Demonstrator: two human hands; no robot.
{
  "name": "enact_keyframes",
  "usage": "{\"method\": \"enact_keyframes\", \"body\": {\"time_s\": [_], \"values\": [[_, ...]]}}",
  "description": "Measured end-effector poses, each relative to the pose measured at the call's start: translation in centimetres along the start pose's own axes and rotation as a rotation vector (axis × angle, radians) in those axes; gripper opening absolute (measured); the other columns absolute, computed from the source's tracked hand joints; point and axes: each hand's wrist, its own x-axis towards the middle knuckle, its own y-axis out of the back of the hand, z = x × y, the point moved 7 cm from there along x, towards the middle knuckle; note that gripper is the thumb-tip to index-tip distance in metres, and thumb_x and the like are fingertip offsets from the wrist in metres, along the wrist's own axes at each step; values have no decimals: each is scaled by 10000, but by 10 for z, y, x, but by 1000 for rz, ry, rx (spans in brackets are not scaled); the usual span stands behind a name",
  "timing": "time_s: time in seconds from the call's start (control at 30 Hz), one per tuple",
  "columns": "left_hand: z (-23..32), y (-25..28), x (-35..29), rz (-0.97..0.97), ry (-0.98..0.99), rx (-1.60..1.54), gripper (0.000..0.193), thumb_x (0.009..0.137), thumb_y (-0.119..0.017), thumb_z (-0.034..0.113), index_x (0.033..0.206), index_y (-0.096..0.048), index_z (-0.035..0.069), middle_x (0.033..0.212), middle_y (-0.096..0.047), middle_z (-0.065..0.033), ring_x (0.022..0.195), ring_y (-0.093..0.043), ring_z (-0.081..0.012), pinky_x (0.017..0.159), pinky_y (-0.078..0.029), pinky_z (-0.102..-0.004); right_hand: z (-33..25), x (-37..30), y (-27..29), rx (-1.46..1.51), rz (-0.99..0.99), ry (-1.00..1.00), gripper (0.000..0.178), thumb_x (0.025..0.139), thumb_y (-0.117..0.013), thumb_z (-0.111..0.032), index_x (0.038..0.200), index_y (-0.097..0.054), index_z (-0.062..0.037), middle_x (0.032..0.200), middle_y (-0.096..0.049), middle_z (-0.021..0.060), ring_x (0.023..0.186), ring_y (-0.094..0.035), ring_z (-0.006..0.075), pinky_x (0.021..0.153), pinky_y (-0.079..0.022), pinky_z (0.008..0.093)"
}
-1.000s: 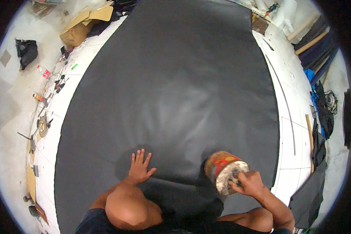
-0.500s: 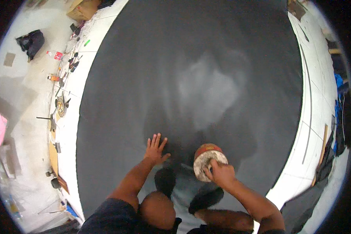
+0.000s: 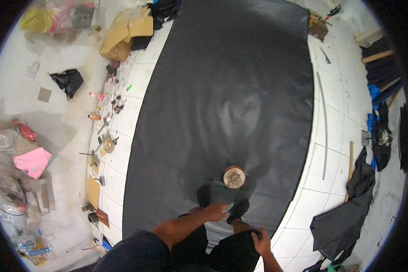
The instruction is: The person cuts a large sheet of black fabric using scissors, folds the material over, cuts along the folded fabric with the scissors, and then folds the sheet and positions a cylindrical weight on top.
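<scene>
A round tin with a stained whitish top and a reddish side stands on the wide black sheet, just beyond my feet. Neither hand touches it. My left hand hangs over the space between my feet, reaching rightward; motion smears its fingers. My right hand rests on my right knee, its fingers apart over the dark cloth and nothing in them. My dark-covered feet are on the sheet's near part.
White floor tiles border the sheet. Along the left lie small tools, a tape-like roll, a cardboard box and a pink packet. On the right are a long thin strip, a wooden stick and dark cloth.
My right hand has let go of the tin and drawn back to my knee. My left hand has lifted off the sheet and come nearer my body. The view has risen, showing more floor.
</scene>
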Motion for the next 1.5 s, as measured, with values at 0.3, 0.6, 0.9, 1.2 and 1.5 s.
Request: {"method": "enact_keyframes", "body": {"time_s": [0.3,0.6,0.9,1.2,1.5], "values": [[76,87,-88,76,261,299,480,916,-559,366,1231,-596,6,1283,-579,-215,1167,-560,-370,972,-444,-457,266,-244,-14,273,121,-765,406,928,-629,-423,1043,-565,-38,662,-593,53,558,-558,147,513,-455,315],[209,85,9,104,257,556,469,913,-589,381,1282,-590,92,1330,-559,-166,1198,-553,-335,1000,-454,-441,356,-188,147,276,348,-604,385,918,-615,-417,997,-631,-41,697,-623,81,562,-583,188,542,-479,350],[502,58,108,214,49,102,598,889,-609,477,1281,-575,26,1269,-599,-186,1153,-583,-332,982,-452,-415,325,-51,517,344,870,-233,312,871,-690,-296,971,-652,-2,780,-677,137,717,-665,216,682,-520,369],[563,76,303,-108,162,321,624,857,-584,491,1253,-597,9,1236,-612,-218,1159,-567,-390,972,-450,-454,448,-1,542,466,352,-530,369,926,-514,-335,849,-723,-41,774,-704,133,648,-675,255,620,-531,442],[790,261,480,398,11,-191,572,871,-649,388,1249,-569,-33,1136,-647,-231,1034,-635,-342,888,-500,-413,425,97,708,705,321,-738,356,929,-523,-346,933,-716,-46,835,-698,141,705,-671,265,663,-538,435]]}}
